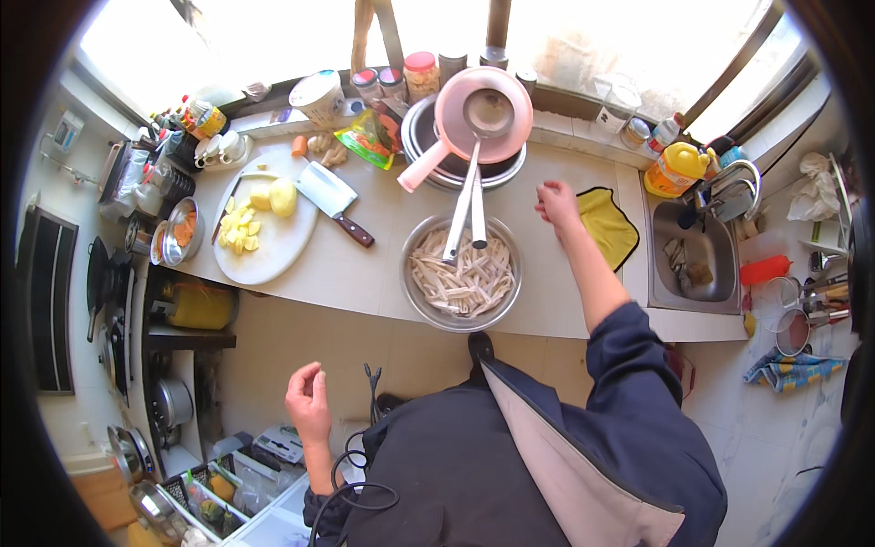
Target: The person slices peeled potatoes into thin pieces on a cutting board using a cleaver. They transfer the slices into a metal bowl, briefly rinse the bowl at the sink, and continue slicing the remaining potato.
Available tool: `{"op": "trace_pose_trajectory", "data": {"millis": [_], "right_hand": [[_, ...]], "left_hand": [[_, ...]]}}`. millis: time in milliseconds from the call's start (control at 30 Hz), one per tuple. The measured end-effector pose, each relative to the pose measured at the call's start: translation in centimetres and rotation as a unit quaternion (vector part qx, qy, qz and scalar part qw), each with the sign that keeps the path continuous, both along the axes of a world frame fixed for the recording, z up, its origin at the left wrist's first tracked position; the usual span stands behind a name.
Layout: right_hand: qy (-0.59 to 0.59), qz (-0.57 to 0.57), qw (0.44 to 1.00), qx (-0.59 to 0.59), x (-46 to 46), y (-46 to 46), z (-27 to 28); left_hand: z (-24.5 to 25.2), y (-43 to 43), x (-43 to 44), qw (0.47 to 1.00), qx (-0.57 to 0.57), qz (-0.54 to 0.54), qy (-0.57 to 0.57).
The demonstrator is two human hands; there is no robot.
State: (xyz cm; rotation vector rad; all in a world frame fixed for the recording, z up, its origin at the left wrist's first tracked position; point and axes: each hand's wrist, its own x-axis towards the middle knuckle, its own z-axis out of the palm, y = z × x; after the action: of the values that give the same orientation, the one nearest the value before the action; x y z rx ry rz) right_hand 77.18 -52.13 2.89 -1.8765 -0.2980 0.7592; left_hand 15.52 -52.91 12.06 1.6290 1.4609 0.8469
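Note:
My right hand (pixel 557 202) reaches over the counter, fingers loosely curled, just left of a yellow cloth (pixel 608 228); whether it touches the counter I cannot tell. My left hand (pixel 307 396) hangs over the floor at lower left, fingers bent, with nothing seen in it. Between the hands and further back, a steel bowl (pixel 412 295) holds pale cut strips. Two metal handles extend over it, one from a ladle (pixel 489 113) lying in a pink plastic dipper (pixel 448 102), which rests on stacked metal pots (pixel 514 171).
A white cutting board (pixel 266 269) bears peeled and cut potatoes. A cleaver (pixel 328 191) lies at its right edge, handle towards me. The sink (pixel 694 287) is at right, an oil jug (pixel 677 169) behind it. Jars line the windowsill. A black cable (pixel 366 485) hangs by my left arm.

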Motion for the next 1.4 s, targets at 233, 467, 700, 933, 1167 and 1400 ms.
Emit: {"op": "trace_pose_trajectory", "data": {"millis": [233,467,700,933,1167,1400], "right_hand": [[0.03,0.023,0.999,-0.037,2.9,7.7,1.9],[0.016,0.031,0.999,-0.027,4.0,9.7,1.9],[-0.157,0.077,0.978,-0.112,3.4,10.4,2.7],[-0.232,0.134,0.925,-0.271,4.2,12.1,3.8],[-0.279,0.132,0.896,-0.319,5.1,12.9,2.5],[-0.241,0.14,0.884,-0.376,5.2,13.9,3.0]], "left_hand": [[3.8,4.0,9.4,0.998,0.041,-0.054,0.02],[2.6,6.6,14.1,0.993,0.027,-0.106,0.033],[2.0,9.4,17.5,0.988,0.037,-0.15,0.031],[-0.2,13.8,19.4,0.98,0.05,-0.188,0.028],[-2.3,18.4,21.5,0.979,0.059,-0.196,-0.01],[-4.7,19.5,20.7,0.976,0.027,-0.217,-0.007]]}}
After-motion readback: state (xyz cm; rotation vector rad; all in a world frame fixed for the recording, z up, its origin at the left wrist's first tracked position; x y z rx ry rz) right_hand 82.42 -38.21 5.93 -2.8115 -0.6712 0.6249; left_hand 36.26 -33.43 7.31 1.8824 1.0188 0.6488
